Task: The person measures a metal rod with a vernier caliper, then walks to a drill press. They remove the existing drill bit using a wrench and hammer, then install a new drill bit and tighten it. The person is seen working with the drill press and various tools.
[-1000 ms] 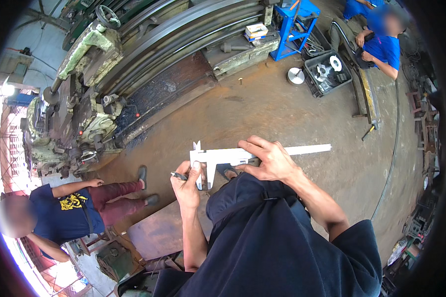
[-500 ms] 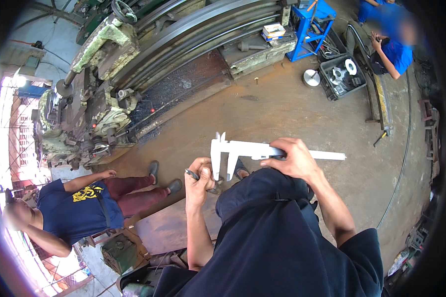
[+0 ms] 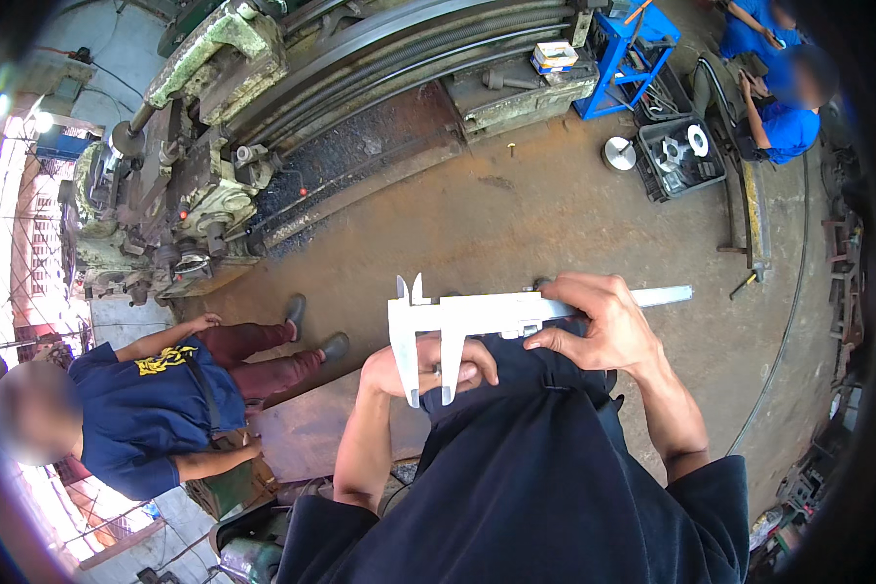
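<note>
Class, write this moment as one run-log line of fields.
left hand: holds small part between caliper jaws | right hand: grips vernier caliper beam | setting: workshop floor

Both forearms rise from the lower edge, elbows bent. The left hand (image 3: 428, 368) is curled into a loose fist, knuckles up. The right hand (image 3: 603, 326) is closed, its fingers (image 3: 566, 339) wrapped forward, wrist slightly bent.

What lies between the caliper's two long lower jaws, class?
In the head view, a small part pinched in the left hand sits between the lower jaws of the caliper; the right hand grips the beam.
</note>
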`<state>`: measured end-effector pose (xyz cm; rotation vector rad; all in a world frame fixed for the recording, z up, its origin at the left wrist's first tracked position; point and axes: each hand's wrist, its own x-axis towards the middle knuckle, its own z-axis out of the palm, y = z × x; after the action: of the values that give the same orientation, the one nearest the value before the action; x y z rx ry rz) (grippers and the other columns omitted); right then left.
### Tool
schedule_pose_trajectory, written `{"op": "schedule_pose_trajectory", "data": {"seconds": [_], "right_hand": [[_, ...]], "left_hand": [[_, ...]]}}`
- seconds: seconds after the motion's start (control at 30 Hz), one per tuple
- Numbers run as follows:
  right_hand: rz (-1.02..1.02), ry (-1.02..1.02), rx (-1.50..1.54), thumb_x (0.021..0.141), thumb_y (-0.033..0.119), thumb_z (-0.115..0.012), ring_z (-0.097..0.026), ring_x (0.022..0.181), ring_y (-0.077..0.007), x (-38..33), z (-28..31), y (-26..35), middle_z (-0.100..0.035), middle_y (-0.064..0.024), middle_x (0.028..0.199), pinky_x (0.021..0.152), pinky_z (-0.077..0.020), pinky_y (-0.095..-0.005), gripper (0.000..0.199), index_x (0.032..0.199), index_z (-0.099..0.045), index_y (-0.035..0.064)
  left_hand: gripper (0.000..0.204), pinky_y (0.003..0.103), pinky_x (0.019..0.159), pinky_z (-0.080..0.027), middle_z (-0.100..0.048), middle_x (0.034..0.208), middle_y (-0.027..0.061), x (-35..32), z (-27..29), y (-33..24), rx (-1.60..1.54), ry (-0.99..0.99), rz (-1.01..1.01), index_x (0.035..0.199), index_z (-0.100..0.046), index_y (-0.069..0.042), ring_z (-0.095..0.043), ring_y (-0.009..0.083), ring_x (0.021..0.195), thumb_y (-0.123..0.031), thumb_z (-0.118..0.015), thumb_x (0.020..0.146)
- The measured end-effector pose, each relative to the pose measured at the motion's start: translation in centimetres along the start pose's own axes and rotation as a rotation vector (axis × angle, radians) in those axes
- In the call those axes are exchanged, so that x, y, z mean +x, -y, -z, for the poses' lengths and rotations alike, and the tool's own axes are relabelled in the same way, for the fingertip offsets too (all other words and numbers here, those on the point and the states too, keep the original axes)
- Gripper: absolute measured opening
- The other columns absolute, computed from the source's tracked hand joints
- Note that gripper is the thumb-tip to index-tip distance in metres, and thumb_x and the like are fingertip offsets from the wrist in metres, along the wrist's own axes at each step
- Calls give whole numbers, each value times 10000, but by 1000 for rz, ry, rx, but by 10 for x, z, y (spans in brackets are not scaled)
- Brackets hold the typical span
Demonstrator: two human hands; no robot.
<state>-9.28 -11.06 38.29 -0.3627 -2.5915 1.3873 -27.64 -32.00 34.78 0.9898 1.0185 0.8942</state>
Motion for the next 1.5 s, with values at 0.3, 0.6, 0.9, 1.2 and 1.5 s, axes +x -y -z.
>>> {"op": "schedule_pose_trajectory", "data": {"seconds": [0.3, 0.6, 0.9, 1.2, 1.5], "right_hand": [[-15, 69, -58, 657, 271, -861, -645, 651, -296, -2, 9, 8, -659, -123, 799, 569, -487, -353, 406, 892, -672, 0], [84, -62, -117, 606, 299, -893, -570, 565, -243, -1, 21, 0, -586, -94, 681, 509, -424, -320, 468, 866, -657, -10], [79, -14, -166, 623, 288, -879, -662, 634, -289, -5, 28, 2, -672, -122, 778, 543, -491, -335, 432, 863, -674, -7], [122, -51, -252, 623, 342, -872, -657, 595, -262, -10, 36, 8, -672, -106, 761, 515, -485, -323, 450, 843, -680, 0], [157, -102, -295, 616, 378, -876, -636, 556, -238, -16, 37, 10, -655, -66, 723, 483, -461, -325, 445, 809, -662, 39]], "left_hand": [[246, 349, 788, -459, -579, 948, 63, 15, -2, -9, 111, 179, -217, 1102, -590, -50, -562, 196, 846, -96, -538, 866], [365, 301, 706, -406, -573, 976, 63, 25, -14, -12, 183, -41, -207, 1115, -605, -20, -459, 181, 759, -61, -506, 766], [421, 299, 668, -382, -502, 827, 37, 28, -19, -19, 237, -107, -196, 1023, -637, -25, -439, 171, 693, 24, -511, 624], [451, 310, 657, -364, -458, 761, 35, 30, -21, -20, 192, -98, -165, 973, -647, -24, -430, 185, 685, -160, -588, 547], [360, 308, 661, -384, -552, 810, 61, 31, -24, -18, 260, -67, -237, 969, -652, -23, -474, 195, 692, -124, -590, 629]]}}
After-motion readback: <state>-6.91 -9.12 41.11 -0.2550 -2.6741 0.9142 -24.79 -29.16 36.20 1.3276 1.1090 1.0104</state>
